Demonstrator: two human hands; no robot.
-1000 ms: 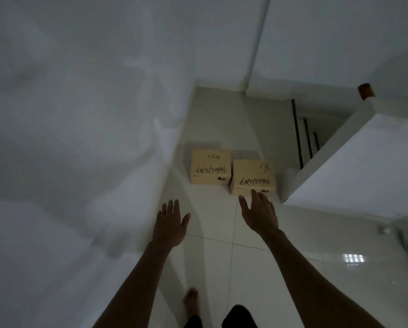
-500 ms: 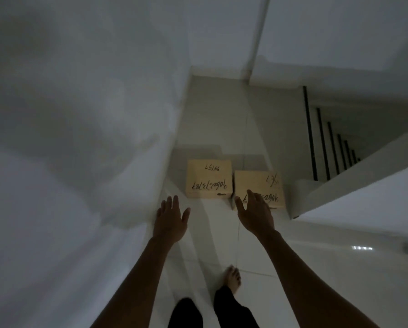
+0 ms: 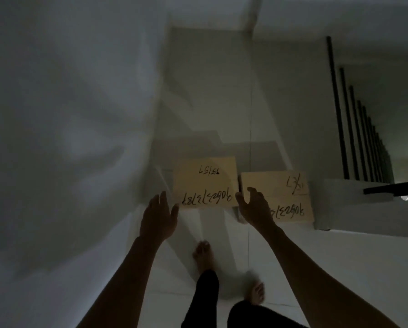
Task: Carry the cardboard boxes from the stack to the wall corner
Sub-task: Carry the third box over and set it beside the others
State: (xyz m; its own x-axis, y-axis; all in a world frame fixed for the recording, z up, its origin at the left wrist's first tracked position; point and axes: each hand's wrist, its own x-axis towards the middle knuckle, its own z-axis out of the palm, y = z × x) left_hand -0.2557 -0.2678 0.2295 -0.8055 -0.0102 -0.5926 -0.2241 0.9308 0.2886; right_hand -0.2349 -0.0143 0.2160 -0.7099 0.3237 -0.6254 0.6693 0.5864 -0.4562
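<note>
Two tan cardboard boxes with black handwriting lie side by side on the pale tiled floor. The left box (image 3: pixel 205 179) sits close to the white wall; the right box (image 3: pixel 278 195) lies beside it, slightly nearer to me. My left hand (image 3: pixel 159 217) hovers open just off the left box's near-left corner, fingers spread. My right hand (image 3: pixel 253 208) is open with curved fingers at the gap between the two boxes, overlapping the right box's near-left corner. Neither hand grips anything.
A white wall (image 3: pixel 68 138) runs along the left. To the right, a black stair railing (image 3: pixel 354 129) and a low white ledge (image 3: pixel 363 209) border a stairwell. My bare feet (image 3: pixel 204 255) stand on the tiles behind the boxes. The far corner (image 3: pixel 250 29) lies beyond.
I have walked closer, so the boxes look larger and nearer. Both hands have reached forward to the boxes' near edge, the right hand now curling at the gap.
</note>
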